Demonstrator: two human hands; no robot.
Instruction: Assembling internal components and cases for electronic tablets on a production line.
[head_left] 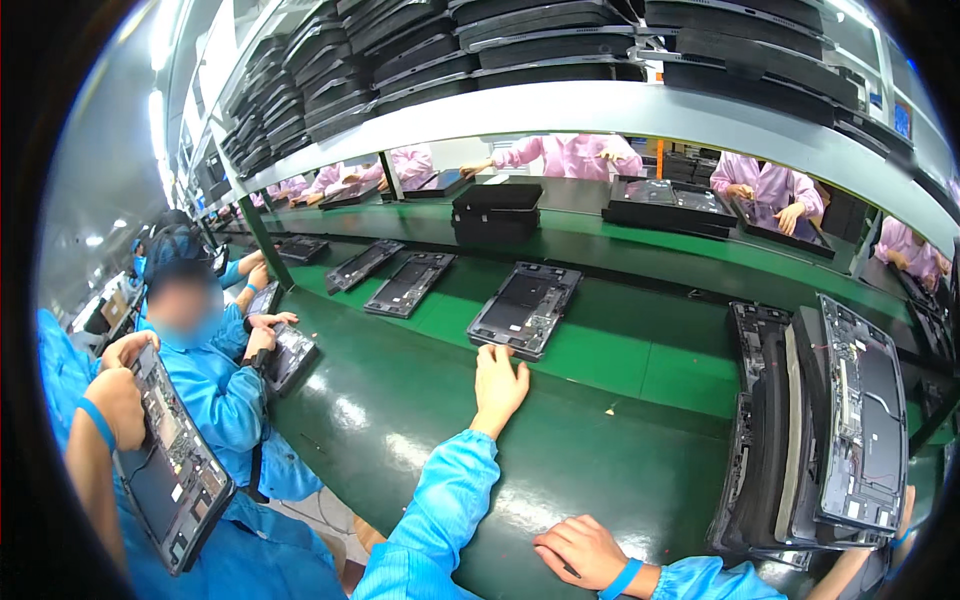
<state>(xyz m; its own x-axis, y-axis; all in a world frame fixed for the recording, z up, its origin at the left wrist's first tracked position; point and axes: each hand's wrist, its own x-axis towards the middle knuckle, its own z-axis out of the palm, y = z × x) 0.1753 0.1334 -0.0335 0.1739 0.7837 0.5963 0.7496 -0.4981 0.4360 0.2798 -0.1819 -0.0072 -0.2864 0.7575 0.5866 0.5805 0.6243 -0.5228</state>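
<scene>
Across the top, a pale shelf (570, 112) is carrying rows of dark stacks (540, 45), and below it people in pink (567, 157) are working. Black boxes (495, 215) are sitting behind the green strip (620, 365); two more units (410, 285) are lying to the left. On the right, a leaning pile (865, 420) is crowding the bench (640, 465), another person's hand (908, 508) showing at its edge. At far left, a co-worker in blue is gripping an upright unit (175, 450).

And here is the tablet (525, 308), lying flat on the strip, front and centre, slightly askew! It is baring its insides: dark frame, black panel, board along the right, small white patch. The left hand (500, 385) is touching its near edge, fingers slightly spread, thumb apart. The right hand (582, 552) is resting on the bench, fingers loosely curled (something small and dark is peeking out beneath; whether it is being pinched is unclear).
</scene>
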